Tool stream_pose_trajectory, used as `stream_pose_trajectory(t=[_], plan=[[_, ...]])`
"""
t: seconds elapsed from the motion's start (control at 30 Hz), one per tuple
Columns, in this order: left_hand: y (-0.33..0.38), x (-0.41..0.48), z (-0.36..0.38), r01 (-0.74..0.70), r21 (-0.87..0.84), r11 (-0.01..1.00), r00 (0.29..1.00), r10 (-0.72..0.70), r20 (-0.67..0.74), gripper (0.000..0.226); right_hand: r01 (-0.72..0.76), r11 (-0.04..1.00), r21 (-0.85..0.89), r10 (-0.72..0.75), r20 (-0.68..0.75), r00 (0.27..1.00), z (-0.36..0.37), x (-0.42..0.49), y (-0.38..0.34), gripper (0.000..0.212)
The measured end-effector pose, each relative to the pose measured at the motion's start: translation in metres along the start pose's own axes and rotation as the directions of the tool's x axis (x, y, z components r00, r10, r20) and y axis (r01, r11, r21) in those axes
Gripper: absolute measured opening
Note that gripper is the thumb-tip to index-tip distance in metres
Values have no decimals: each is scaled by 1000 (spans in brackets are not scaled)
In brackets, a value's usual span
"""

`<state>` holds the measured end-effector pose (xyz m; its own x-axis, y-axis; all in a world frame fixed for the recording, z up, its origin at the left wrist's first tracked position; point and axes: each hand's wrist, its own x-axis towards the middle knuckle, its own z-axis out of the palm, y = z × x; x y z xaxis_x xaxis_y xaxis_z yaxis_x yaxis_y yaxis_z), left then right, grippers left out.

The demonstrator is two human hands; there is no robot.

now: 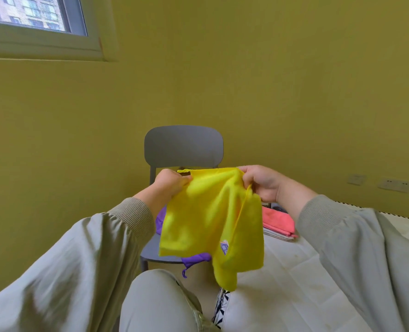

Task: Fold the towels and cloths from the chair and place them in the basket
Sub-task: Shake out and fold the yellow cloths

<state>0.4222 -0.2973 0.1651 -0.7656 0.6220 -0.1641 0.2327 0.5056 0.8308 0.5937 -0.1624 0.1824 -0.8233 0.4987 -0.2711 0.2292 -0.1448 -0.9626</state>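
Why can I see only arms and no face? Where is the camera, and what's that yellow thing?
The camera sits on the person's head and looks forward and down, so the face never shows. There is just this one picture. The left hand and the right hand each pinch the top edge of a yellow cloth, so it hangs in the air. Behind it stands a grey chair with a purple cloth on its seat. To the right, a folded pink towel lies on a white padded surface. No basket shows here.
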Motion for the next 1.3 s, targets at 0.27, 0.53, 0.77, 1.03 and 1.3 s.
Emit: stream_pose_trajectory(t=[0.27,0.53,0.77,1.03,1.3], plan=[[-6,-10,13,-424,-89,901,878,384,-286,21,190,918,347,-137,-172,976,19,2,-33,46],[-35,-13,54,-505,71,860,852,484,198,81,204,909,362,-119,-245,962,19,2,-42,43],[-27,-8,58,-431,-47,901,870,429,244,75,223,952,211,-150,-314,937,4,8,-44,43],[-25,-15,53,-204,-215,955,847,282,450,28,259,958,121,-190,-409,892,-2,14,-41,40],[10,-20,37,-89,-204,975,873,174,455,19,238,938,253,-149,-328,933,-2,17,-30,39]])
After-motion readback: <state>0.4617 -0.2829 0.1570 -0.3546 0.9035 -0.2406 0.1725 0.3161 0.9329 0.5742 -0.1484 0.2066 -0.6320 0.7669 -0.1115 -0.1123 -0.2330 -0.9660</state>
